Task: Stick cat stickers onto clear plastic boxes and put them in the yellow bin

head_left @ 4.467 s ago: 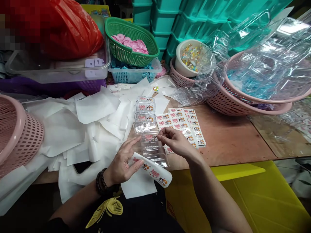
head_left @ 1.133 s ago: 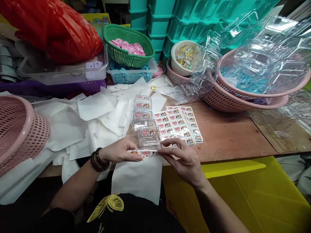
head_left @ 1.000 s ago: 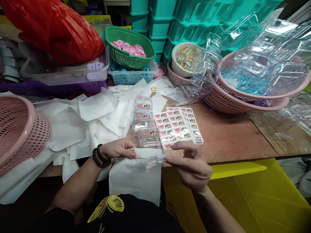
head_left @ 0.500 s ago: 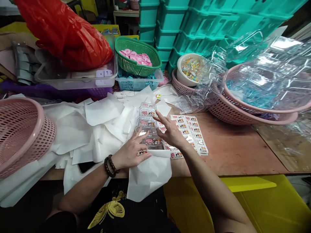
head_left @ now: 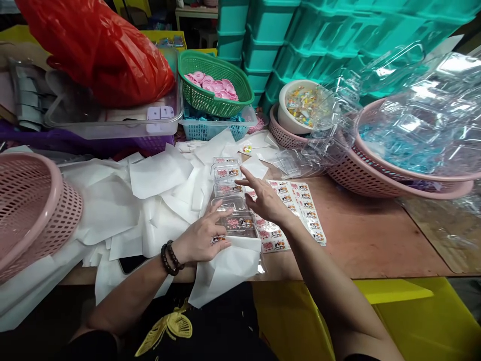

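My left hand (head_left: 205,234) lies with fingers spread at the left side of a clear plastic box (head_left: 242,225) bearing a pink-and-cat sticker. Its lower fingers touch a sticker strip with white backing paper (head_left: 229,268) that hangs over the table's front edge. Above the row of boxes hovers my right hand (head_left: 266,198), its fingers stretched out and apart, holding nothing I can see. More stickered clear boxes (head_left: 227,173) line up beyond it. Sheets of cat stickers (head_left: 306,205) lie under and right of my right wrist.
Loose white paper sheets (head_left: 161,170) cover the left of the table, beside a pink basket (head_left: 62,200). Behind are a green basket (head_left: 244,93) of pink pieces and a white bowl (head_left: 283,103). A pink basket (head_left: 361,173) at right overflows with clear packaging.
The view has shifted slightly. My right hand has moved a little to the right, and the near box now shows more fully. My left hand stays almost in place.
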A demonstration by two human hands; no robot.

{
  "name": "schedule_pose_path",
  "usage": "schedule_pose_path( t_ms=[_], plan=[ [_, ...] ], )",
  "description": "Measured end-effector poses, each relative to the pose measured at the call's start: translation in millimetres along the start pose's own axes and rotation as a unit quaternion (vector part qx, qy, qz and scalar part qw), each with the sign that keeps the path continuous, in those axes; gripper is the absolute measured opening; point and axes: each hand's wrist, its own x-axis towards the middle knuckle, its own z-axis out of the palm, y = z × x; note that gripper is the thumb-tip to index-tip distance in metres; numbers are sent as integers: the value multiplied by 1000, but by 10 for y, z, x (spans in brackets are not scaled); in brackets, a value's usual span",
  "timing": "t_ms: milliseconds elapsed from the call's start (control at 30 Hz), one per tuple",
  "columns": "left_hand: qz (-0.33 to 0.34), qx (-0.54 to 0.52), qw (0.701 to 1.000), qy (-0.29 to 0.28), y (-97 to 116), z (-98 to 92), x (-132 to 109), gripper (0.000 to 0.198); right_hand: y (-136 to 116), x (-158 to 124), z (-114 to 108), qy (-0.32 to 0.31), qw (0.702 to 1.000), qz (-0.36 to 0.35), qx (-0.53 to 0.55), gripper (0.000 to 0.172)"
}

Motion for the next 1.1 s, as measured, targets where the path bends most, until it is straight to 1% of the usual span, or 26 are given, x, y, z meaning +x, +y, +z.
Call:
schedule_pose_path(
  t_ms=[67,167,200,233,267,367,467,533,700,933,1100],
  plan=[
    [9,-6,1000,4,-17,5,-6,15,-33,-8,-46,43,998,19,41,69],
    [15,-23,999,28,-5,-10,-47,14,-150,-44,-169,145,978,78,126,38],
    [14,-28,999,41,9,-25,-71,13,-199,-55,-213,160,969,107,156,28],
    [10,-30,998,55,26,-45,-101,12,-247,-62,-253,155,960,137,188,25],
    [4,-32,997,65,44,-68,-134,13,-291,-63,-286,131,952,165,224,27],
    [-32,-30,997,69,78,-132,-238,14,-370,-26,-329,10,920,235,313,35],
    [-76,-35,995,54,83,-154,-303,17,-359,73,-300,-92,892,286,339,35],
    [-97,-53,993,48,88,-145,-310,20,-328,156,-262,-130,880,311,335,30],
    [-111,-105,987,42,117,-119,-269,17,-301,338,-177,-174,868,335,323,19],
    [-108,-132,984,44,78,-96,-272,17,-362,497,-138,-213,871,365,252,21],
    [-89,-121,988,48,15,-53,-286,17,-366,527,-116,-210,875,368,235,21]
  ],
)
